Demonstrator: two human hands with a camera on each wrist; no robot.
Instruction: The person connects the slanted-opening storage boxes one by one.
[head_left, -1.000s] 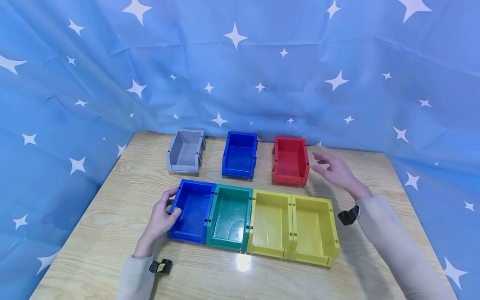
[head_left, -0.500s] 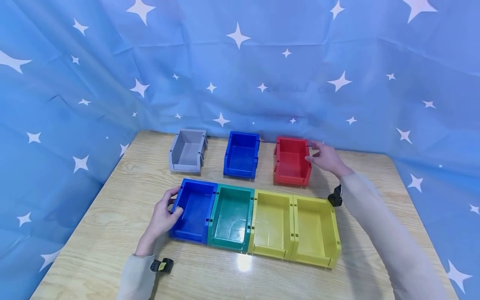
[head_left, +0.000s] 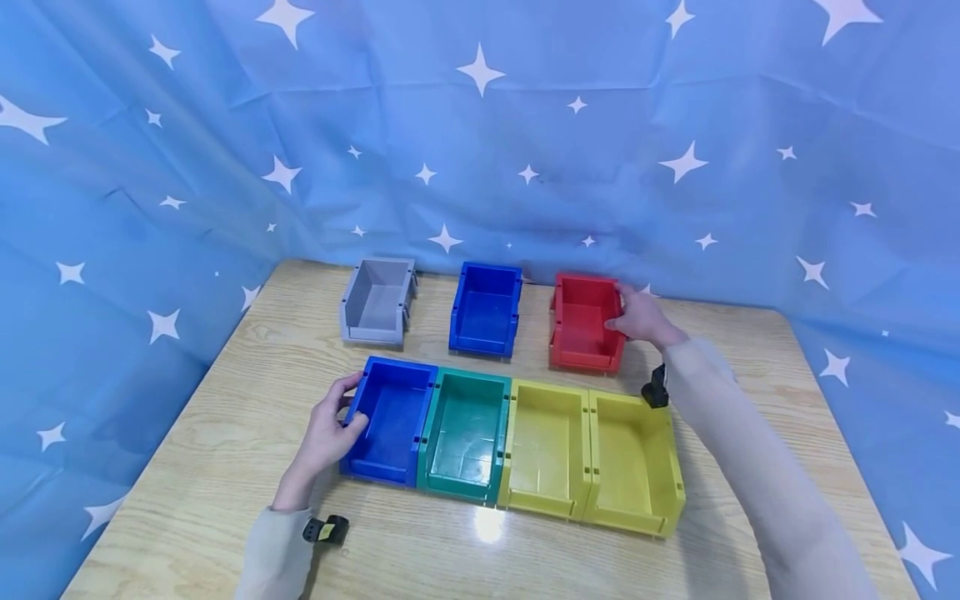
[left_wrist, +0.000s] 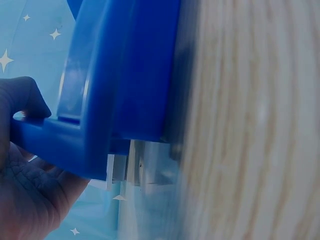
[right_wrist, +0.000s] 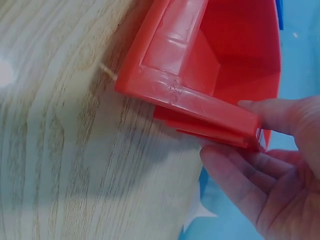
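Observation:
My left hand [head_left: 327, 433] grips the left wall of a blue storage bin [head_left: 387, 421], thumb inside and fingers outside. That bin is the leftmost in a joined front row with a green bin [head_left: 462, 429] and two yellow bins, a left one [head_left: 546, 446] and a right one [head_left: 630, 458]. At the back right my right hand [head_left: 643, 317] pinches the right wall of a red bin [head_left: 588, 321]; in the right wrist view the thumb is over the inside of the red bin [right_wrist: 175, 75] and the fingers lie along its outside.
In the back row a grey bin [head_left: 378, 296] stands at the left and a smaller blue bin [head_left: 486, 308] in the middle. All stand on a wooden table [head_left: 420, 550]. A blue star-patterned cloth [head_left: 525, 125] hangs behind and at the sides.
My right hand has moved left from beside the red bin and now holds its right wall. The left hand keeps its grip on the front blue bin. The view has shifted slightly.

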